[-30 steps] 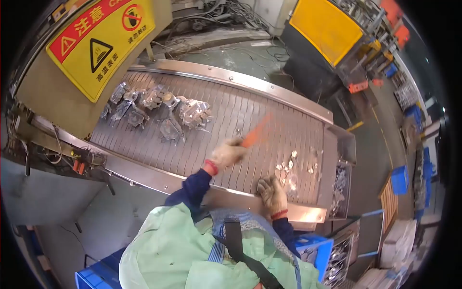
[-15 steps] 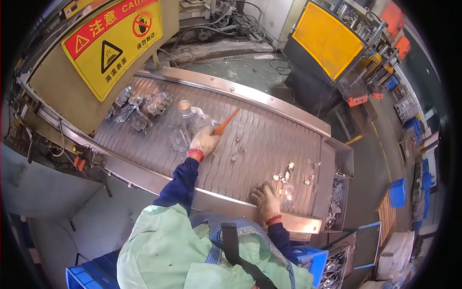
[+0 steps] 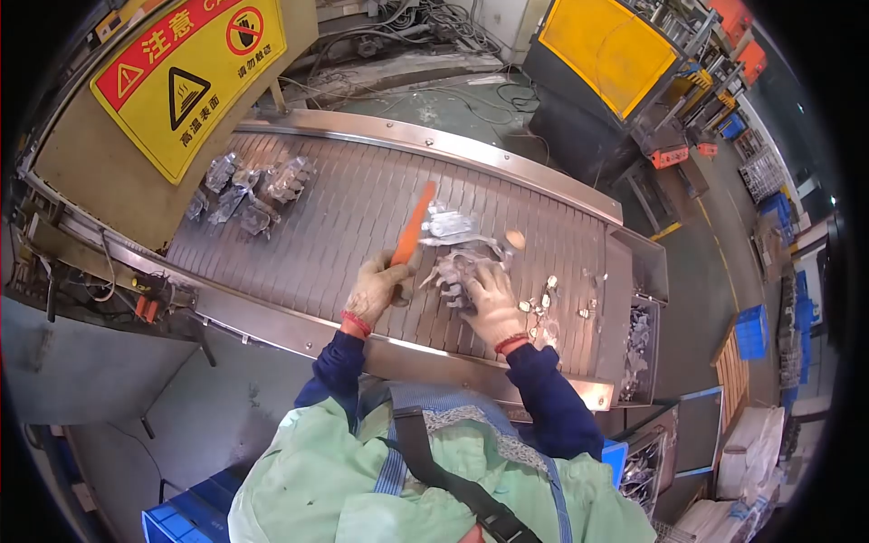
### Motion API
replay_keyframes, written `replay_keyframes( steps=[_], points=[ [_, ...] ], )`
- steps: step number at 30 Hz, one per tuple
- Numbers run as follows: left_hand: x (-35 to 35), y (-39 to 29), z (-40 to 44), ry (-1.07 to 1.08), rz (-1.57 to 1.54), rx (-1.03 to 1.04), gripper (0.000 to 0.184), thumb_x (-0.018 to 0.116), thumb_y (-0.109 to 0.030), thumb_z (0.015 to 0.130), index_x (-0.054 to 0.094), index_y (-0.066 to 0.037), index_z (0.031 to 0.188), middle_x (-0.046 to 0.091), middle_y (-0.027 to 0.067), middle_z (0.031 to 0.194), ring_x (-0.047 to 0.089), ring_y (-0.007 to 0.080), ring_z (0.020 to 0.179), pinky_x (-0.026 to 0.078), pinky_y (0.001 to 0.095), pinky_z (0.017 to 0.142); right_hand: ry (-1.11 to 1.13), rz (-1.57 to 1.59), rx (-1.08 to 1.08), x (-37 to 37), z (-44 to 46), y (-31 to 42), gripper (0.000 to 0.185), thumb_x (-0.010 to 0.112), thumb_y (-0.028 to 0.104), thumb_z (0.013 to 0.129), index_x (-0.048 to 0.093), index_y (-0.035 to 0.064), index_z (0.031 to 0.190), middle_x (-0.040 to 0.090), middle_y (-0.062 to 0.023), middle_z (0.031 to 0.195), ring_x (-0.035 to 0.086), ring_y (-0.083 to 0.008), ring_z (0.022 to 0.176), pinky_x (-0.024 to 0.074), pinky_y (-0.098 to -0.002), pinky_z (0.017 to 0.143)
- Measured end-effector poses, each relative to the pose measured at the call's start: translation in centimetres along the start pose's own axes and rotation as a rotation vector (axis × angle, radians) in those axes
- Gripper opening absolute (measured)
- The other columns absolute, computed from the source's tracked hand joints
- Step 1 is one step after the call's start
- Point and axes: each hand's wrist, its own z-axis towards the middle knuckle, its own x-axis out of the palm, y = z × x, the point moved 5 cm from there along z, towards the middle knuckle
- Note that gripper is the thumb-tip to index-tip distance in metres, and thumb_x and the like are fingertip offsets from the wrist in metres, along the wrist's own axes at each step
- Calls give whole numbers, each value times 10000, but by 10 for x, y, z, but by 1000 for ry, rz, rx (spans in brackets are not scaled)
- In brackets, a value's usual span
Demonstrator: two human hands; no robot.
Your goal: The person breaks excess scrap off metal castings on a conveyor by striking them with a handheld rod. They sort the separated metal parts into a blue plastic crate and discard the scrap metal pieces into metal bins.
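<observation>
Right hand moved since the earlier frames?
Yes. The right hand moved from beside the conveyor's near rail farther in over the belt, onto a metal piece.

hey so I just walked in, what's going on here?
A person's cream-gloved left hand grips a long, flat orange tool, while the cream-gloved right hand touches a rough, silvery metal casting on a grey slatted metal conveyor. More jagged silvery castings lie near the yellow-and-red warning sign, and small shiny metal bits are scattered toward the other end.
</observation>
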Motion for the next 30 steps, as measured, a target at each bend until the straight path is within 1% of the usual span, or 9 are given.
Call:
replay_keyframes(
  steps=[3, 8, 11, 15, 18, 22, 26, 29, 30],
  points=[
    [-12, -4, -11, -132, 91, 13, 376, 656, -119, 1022, 637, 80, 1340, 655, 79, 856, 623, 146, 625, 489, 328, 538, -60, -31, 26, 23, 7, -7, 829, 960, 410, 757, 667, 88, 1462, 602, -123, 1544, 454, -393, 1522, 325, -584, 1313],
    [-4, 4, -27, -252, 267, -63, 292, 638, -164, 1041, 706, 33, 1245, 612, 13, 762, 585, 105, 580, 482, 323, 510, 41, -97, 69, 9, 11, -2, 828, 989, 379, 736, 674, 73, 1437, 638, -124, 1510, 543, -383, 1452, 451, -525, 1237],
    [20, 1, -28, -157, 438, -75, 311, 640, -182, 1044, 712, 15, 1274, 676, 92, 765, 677, 217, 620, 530, 394, 568, 77, -131, 93, 12, 12, -4, 785, 986, 358, 735, 688, 93, 1410, 659, -99, 1477, 594, -343, 1387, 496, -508, 1172],
    [60, -44, -17, -192, 985, 158, 345, 640, -182, 1039, 706, -57, 1354, 740, 267, 937, 751, 481, 925, 570, 537, 789, 5, -266, 91, 30, 15, -9, 433, 775, 163, 904, 719, 92, 1328, 728, -103, 1327, 658, -325, 1286, 547, -492, 1079],
    [95, -113, -50, -348, 840, 597, 349, 656, -190, 1052, 686, -54, 1372, 736, 251, 881, 767, 439, 829, 575, 513, 701, 45, -372, 189, 52, 24, -9, 538, 630, 154, 996, 636, 92, 1531, 692, -116, 1438, 624, -363, 1352, 558, -532, 1082],
    [100, -133, -83, -399, 598, 921, 298, 673, -227, 1054, 689, -50, 1293, 762, 246, 931, 770, 414, 778, 580, 497, 654, -9, -334, 143, 33, 33, 10, 305, 688, 171, 928, 770, 59, 1200, 762, -177, 1217, 714, -375, 1164, 558, -541, 1011],
    [28, 59, 26, -11, 1504, 56, 353, 571, -374, 1104, 710, -78, 1237, 805, 254, 1053, 793, 458, 980, 600, 611, 885, -35, -240, 127, 76, 35, -5, 382, 699, 230, 956, 759, 50, 1288, 750, -189, 1272, 679, -411, 1249, 503, -573, 1101],
    [75, -18, -7, 0, 1479, 45, 454, 550, -469, 1107, 712, -61, 1225, 785, 290, 1016, 768, 520, 1014, 579, 645, 879, -436, -207, 305, 72, 44, -13, 407, 625, 204, 1002, 710, 105, 1388, 736, -164, 1340, 665, -385, 1292, 481, -565, 1151],
    [92, -54, -34, -98, 1377, 136, 457, 548, -465, 1105, 721, -58, 1222, 786, 289, 1023, 769, 518, 1016, 577, 646, 884, -268, -224, 269, 73, 33, -7, 454, 646, 256, 1007, 694, 94, 1428, 734, -161, 1351, 657, -381, 1309, 449, -580, 1173]
  ],
)
